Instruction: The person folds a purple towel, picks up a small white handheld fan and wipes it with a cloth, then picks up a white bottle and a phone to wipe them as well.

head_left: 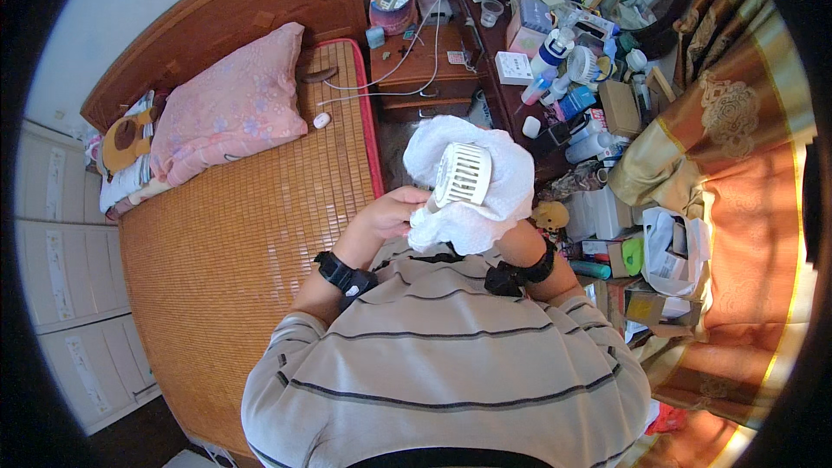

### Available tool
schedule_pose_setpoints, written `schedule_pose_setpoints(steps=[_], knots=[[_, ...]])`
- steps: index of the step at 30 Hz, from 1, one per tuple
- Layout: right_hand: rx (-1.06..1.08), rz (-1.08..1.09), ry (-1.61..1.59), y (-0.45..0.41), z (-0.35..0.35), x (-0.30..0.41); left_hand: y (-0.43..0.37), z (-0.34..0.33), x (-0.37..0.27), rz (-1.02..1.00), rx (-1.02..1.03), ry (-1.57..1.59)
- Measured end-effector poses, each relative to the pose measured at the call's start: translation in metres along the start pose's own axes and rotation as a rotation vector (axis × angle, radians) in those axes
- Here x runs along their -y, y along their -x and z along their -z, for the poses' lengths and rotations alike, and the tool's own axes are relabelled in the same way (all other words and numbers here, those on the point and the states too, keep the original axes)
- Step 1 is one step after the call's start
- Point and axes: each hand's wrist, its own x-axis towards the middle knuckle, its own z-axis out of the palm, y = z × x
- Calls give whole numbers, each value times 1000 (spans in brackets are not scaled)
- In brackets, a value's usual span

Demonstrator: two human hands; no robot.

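Observation:
My left hand (398,211) grips the narrow end of a white handheld fan (463,174), whose round slotted head points up and to the right in front of my body. A white cloth (504,162) lies bunched behind and around the fan head. My right hand is under the cloth, so its fingers are hidden; only the right wrist (519,244) with a black strap shows below it. The cloth drapes over that hand and touches the fan.
On my left is a bed with a bamboo mat (247,260) and a pink pillow (227,104). A wooden nightstand (422,58) stands ahead. A cluttered dark dresser (504,101) holds bottles, boxes and another small fan (582,65). Curtains (734,234) hang at right.

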Motion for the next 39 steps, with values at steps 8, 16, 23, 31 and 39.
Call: schedule_pose_setpoints(steps=[8,16,23,31,39], knots=[[81,-124,-569,-6,63,-139,-15,5,-6,88,63,342],[-11,204,-155,-3,41,-21,-14,-11,-15,67,-105,-161],[-93,249,-72,0,31,-8,3,-3,-22,103,-235,-291],[-240,300,-90,-8,33,-22,11,-24,-42,72,-294,-473],[-315,158,-196,-6,27,-18,15,-24,-42,37,-264,-565]])
